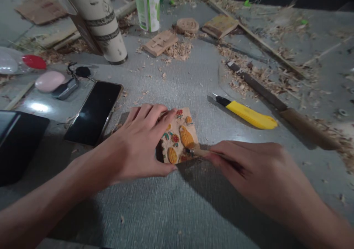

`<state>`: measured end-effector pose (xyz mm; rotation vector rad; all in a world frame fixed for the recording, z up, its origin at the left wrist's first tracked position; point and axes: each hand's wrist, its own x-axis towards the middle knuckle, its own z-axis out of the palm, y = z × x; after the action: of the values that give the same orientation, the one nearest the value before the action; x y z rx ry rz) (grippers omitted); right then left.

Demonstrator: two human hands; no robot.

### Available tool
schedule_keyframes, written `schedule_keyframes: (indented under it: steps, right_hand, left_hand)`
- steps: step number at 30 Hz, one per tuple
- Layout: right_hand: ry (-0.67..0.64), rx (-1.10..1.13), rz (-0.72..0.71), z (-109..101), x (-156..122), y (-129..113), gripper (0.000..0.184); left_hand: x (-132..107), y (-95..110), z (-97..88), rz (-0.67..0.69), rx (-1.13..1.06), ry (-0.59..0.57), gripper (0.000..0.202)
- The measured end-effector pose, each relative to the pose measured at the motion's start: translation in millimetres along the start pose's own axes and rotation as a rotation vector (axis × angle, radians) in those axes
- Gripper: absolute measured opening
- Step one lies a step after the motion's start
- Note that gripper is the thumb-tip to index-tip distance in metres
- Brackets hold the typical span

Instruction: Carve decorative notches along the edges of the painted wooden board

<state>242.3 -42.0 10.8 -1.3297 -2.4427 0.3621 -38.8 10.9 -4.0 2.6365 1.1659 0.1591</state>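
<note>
A small wooden block (179,136) with painted yellow and red fruit shapes lies flat on the grey mat (177,212). My left hand (138,144) lies over its left side, fingers spread and pressed down on it. My right hand (246,166) is closed in a pinch on a thin wooden-handled tool (197,152), whose dark tip touches the block's lower right edge.
A yellow utility knife (247,114) lies right of the block, a long wooden-handled chisel (284,107) beyond it. A phone (94,112) and a dark case (16,142) sit at left. Wood blocks (160,42), shavings, a patterned tube (102,20) and a bottle (148,5) stand farther back.
</note>
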Motion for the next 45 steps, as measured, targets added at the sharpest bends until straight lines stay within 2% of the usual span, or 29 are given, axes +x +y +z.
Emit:
schedule_keyframes:
  steps: [5,11,14,18,22,26,27,28,29,31,32,34,35,37,39,43,45]
  right_hand:
    - [-0.028,0.068,0.051,2,1,-4,0.035]
    - [-0.091,0.226,0.106,6,6,2,0.037]
    - [-0.052,0.235,0.118,1,6,4,0.033]
    - [-0.048,0.309,0.178,-12,6,5,0.019]
    - [-0.04,0.583,0.252,-20,10,12,0.015]
    - [0.209,1.027,0.367,-12,20,21,0.011]
    - [0.287,1.096,0.379,-9,24,21,0.019]
    - [0.325,1.102,0.377,-7,28,20,0.036]
    - [0.336,1.081,0.36,-6,33,17,0.05]
    - [0.266,1.02,0.286,-9,46,7,0.065]
    - [0.232,1.052,0.253,-13,53,1,0.068]
    - [0.205,1.27,0.234,-25,69,-12,0.066]
    - [0.22,1.374,0.248,-30,76,-19,0.063]
    - [0.297,1.441,0.22,-36,91,-30,0.065]
    - [0.339,1.486,0.229,-32,100,-39,0.07]
    - [0.182,1.546,0.301,-8,104,-48,0.073]
    - [0.148,1.523,0.303,-1,103,-48,0.074]
  left_hand:
    - [2,5,-3.2,0.026,-0.002,-0.01,0.113]
    - [2,0,-4.1,0.027,-0.041,-0.04,0.114]
    - [1,-2,-4.3,0.038,-0.052,-0.036,0.109]
    - [3,-1,-3.4,0.05,-0.052,-0.016,0.104]
    - [5,4,0.9,0.007,-0.051,-0.012,0.109]
    - [4,13,5.8,-0.098,-0.02,0.049,0.114]
    - [3,15,6.6,-0.11,-0.003,0.049,0.114]
    - [2,17,7.3,-0.117,0.02,0.049,0.114]
    - [1,18,7.9,-0.119,0.047,0.048,0.115]
    - [-1,19,8.8,-0.128,0.102,0.053,0.119]
    - [-2,18,9.2,-0.134,0.121,0.056,0.12]
    - [-3,18,10.0,-0.143,0.138,0.066,0.12]
    - [-2,18,10.4,-0.145,0.141,0.074,0.119]
    - [-2,18,11.4,-0.14,0.14,0.101,0.117]
    - [-1,18,12.7,-0.134,0.13,0.123,0.116]
    - [-1,17,15.8,-0.124,0.102,0.145,0.112]
    - [-2,16,16.6,-0.116,0.098,0.164,0.11]
